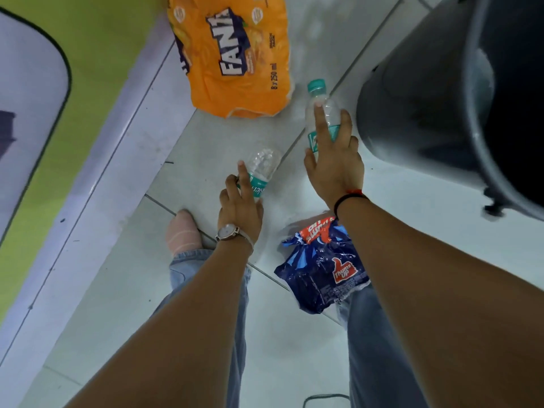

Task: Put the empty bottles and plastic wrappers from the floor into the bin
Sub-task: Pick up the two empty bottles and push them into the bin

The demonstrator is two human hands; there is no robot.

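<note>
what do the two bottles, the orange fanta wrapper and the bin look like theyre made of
Bottle in the right hand: clear thin plastic, see-through, teal cap and label. Bottle in the left hand: the same clear plastic, ridged base showing. Orange Fanta wrapper: thin printed plastic film, crinkled and slightly glossy. Bin: probably moulded hard plastic, dark grey, smooth with a dull sheen.
</note>
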